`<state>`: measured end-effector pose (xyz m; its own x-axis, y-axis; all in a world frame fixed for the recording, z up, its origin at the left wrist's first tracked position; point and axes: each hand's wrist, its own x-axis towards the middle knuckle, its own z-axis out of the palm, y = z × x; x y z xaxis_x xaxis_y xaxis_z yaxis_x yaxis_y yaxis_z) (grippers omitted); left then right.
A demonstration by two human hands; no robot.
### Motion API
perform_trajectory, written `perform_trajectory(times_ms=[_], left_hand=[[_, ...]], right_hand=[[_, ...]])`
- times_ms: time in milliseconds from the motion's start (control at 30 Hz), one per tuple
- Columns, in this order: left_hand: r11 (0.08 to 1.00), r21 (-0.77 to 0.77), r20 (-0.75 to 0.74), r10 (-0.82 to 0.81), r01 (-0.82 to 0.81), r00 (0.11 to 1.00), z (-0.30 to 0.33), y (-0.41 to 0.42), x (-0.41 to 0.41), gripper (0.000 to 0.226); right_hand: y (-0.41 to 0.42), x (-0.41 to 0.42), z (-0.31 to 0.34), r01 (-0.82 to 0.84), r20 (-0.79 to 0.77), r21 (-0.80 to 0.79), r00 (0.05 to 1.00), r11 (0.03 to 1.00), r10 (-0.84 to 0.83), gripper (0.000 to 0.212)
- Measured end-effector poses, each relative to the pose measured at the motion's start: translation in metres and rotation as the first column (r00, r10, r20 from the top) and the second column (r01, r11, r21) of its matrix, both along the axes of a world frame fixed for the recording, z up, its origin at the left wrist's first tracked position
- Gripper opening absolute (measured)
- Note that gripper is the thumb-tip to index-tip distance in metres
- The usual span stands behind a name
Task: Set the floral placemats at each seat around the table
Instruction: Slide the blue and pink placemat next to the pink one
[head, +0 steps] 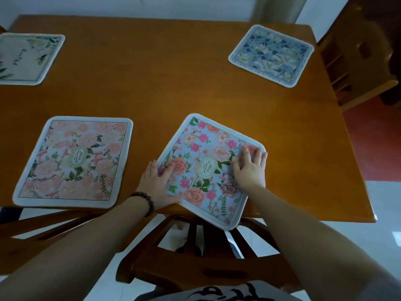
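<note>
A light blue placemat (pixel 208 153) with pink flowers lies askew at the near edge of the wooden table (pixel 173 88), one corner hanging past the edge. My left hand (pixel 157 183) rests flat on its left side, thumb at the mat's near edge. My right hand (pixel 250 168) presses flat on its right corner, fingers spread. A pink floral placemat (pixel 73 161) lies flat at the near left. At the far left sits a cream placemat (pixel 26 58) with green leaves. A blue and white floral placemat (pixel 272 54) lies at the far right corner.
A wooden chair (pixel 195 257) stands tucked in below me at the near edge. A second chair (pixel 43 227) shows at the near left, and a third (pixel 358 57) stands at the table's right end. White and red floor shows at the right.
</note>
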<state>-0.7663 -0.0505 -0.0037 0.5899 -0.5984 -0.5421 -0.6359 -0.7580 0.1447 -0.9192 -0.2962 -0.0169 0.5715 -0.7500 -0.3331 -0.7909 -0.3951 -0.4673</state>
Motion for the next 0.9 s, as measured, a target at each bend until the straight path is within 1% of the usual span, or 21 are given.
perform_trajectory(times_ms=[100,233,367,467,500,567,633,700,800,900], left_hand=[[0.999,0.028,0.000,-0.026,0.026,1.000,0.005,-0.008,-0.010,0.121],[1.000,-0.005,-0.024,-0.029,0.029,0.999,0.009,-0.012,-0.022,0.119],[0.997,-0.065,-0.029,0.028,-0.030,0.999,0.009,-0.012,-0.029,0.115],[0.982,-0.160,0.035,0.105,-0.098,0.994,0.013,-0.016,-0.021,0.111],[0.969,-0.200,0.036,0.153,-0.143,0.988,0.015,-0.019,-0.015,0.110],[0.942,-0.249,0.000,0.231,-0.224,0.973,0.016,-0.025,-0.005,0.112],[0.944,-0.225,-0.023,0.241,-0.240,0.970,0.013,-0.033,0.000,0.117],[0.955,-0.191,-0.037,0.225,-0.228,0.974,0.010,-0.041,-0.001,0.120],[0.964,-0.166,-0.069,0.197,-0.206,0.978,0.006,-0.052,-0.013,0.125],[0.970,-0.144,-0.063,0.187,-0.194,0.980,0.005,-0.057,-0.026,0.128]], right_hand=[[-0.034,0.022,0.004,-0.090,-0.033,0.008,0.995,0.996,0.090,0.063],[-0.067,0.046,0.008,-0.218,-0.068,0.032,0.973,0.975,0.220,0.062],[-0.085,0.053,0.013,-0.285,-0.088,0.043,0.954,0.957,0.288,0.062],[-0.085,0.048,0.019,-0.247,-0.019,0.032,0.969,0.968,0.248,0.061],[-0.080,0.043,0.020,-0.215,-0.015,0.008,0.977,0.977,0.215,0.062],[-0.062,0.026,0.019,-0.159,-0.058,-0.055,0.986,0.986,0.156,0.067],[-0.037,0.003,0.014,-0.120,-0.087,-0.084,0.990,0.989,0.113,0.073],[-0.013,-0.019,0.008,-0.082,-0.084,-0.047,0.993,0.995,0.078,0.076],[0.011,-0.040,0.001,-0.109,-0.086,-0.038,0.991,0.993,0.106,0.078],[0.010,-0.048,0.001,-0.105,-0.064,-0.015,0.992,0.994,0.104,0.080]])
